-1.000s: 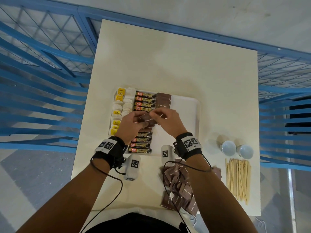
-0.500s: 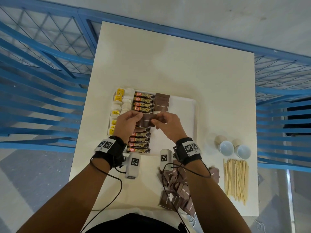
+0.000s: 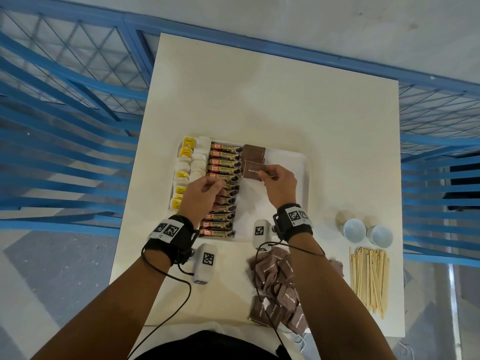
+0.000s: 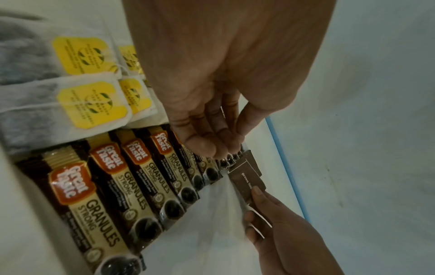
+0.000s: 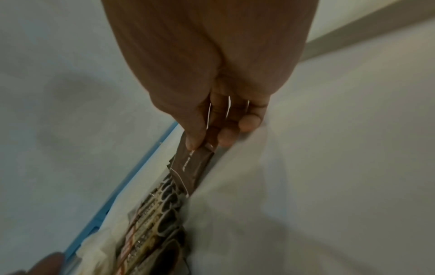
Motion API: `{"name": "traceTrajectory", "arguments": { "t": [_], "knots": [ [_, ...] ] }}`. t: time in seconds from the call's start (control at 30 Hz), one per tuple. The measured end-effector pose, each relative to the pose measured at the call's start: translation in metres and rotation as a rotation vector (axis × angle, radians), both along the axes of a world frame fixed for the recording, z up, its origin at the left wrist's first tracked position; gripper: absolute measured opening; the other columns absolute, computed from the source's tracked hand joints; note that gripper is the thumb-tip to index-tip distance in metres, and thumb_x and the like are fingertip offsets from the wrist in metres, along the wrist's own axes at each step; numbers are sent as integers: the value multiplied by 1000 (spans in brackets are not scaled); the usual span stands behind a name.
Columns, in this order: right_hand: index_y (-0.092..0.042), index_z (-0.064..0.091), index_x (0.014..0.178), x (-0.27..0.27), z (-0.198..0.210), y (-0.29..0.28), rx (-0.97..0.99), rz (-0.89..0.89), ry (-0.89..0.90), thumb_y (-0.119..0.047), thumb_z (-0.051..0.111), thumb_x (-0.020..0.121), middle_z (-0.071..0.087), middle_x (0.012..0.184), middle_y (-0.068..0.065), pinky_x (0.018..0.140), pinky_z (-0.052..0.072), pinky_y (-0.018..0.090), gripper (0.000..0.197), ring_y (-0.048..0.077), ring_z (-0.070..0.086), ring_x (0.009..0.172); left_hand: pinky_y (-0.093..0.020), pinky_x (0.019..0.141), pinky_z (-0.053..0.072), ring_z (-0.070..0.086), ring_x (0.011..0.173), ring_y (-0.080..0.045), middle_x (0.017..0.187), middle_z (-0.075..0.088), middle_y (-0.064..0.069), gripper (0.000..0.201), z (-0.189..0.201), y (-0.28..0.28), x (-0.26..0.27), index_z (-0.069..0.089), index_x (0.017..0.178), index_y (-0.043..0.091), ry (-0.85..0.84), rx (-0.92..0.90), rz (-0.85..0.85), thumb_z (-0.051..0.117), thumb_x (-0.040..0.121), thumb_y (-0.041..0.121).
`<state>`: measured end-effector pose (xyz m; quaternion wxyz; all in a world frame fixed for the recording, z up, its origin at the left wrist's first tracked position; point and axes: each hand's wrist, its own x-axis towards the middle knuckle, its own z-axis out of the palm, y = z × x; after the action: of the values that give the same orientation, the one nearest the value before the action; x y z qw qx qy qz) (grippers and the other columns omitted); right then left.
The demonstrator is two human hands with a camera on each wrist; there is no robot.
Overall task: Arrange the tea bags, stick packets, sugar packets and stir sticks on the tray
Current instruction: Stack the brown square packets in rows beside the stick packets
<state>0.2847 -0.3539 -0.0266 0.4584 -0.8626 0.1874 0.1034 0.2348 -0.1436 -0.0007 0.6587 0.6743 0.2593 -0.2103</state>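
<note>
A white tray (image 3: 293, 162) holds a column of tea bags (image 3: 187, 162) with yellow tags at its left, then a column of stick packets (image 3: 224, 154). Brown sugar packets (image 3: 254, 152) lie at the tray's far end, right of the sticks. My right hand (image 3: 267, 175) pinches a small stack of brown sugar packets (image 3: 253, 170) just in front of those. The right wrist view shows that stack (image 5: 190, 167) between thumb and fingers. My left hand (image 3: 213, 187) hovers over the stick packets (image 4: 132, 178), fingers loosely curled and holding nothing.
A loose pile of brown sugar packets (image 3: 278, 287) lies on the table near its front edge. Wooden stir sticks (image 3: 368, 276) lie at the right, with two white cups (image 3: 354, 228) behind them. Blue railings surround the table.
Both hands held the sugar packets together over the stick packets. The left hand has let go, and the right hand has carried the stack farther away and to the right.
</note>
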Motion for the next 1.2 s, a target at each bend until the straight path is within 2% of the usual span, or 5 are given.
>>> {"name": "traceTrajectory", "arguments": {
  "t": [0.07,0.2,0.77,1.03,1.2],
  "knots": [
    [-18,76,98,1,-2,2,-53,-1,-5,-24,74,89,71,84,-8,69,43,2,11,0,61,74,-31,60,56,68,70,-15,86,75,-5,12,-1,0,0,70,103,11,3,8,-2,59,102,16],
    [-19,75,94,3,-4,7,-100,-26,6,-28,77,86,72,82,-7,62,37,0,13,6,64,74,-30,60,55,68,71,-16,88,75,-7,13,0,-1,0,70,104,11,0,17,-14,59,102,16],
    [-28,71,92,-21,15,-8,8,-62,-31,-25,71,89,72,86,-10,81,60,41,5,13,70,81,-28,57,52,66,69,-17,86,75,-7,12,11,-7,-9,70,103,12,-59,47,-101,59,102,15],
    [-21,72,96,-99,50,-33,28,13,-8,-14,67,92,73,85,-2,64,51,14,10,14,68,73,-23,58,53,65,62,-10,82,73,-1,9,13,-34,-49,71,97,16,-104,85,-319,63,98,12],
    [-25,73,95,-165,52,-60,-57,11,59,-15,68,91,73,85,-10,70,53,17,12,5,67,76,-21,67,51,68,73,-7,85,72,7,9,-4,-57,-97,73,100,19,-159,185,-581,74,91,19]
  ]
}}
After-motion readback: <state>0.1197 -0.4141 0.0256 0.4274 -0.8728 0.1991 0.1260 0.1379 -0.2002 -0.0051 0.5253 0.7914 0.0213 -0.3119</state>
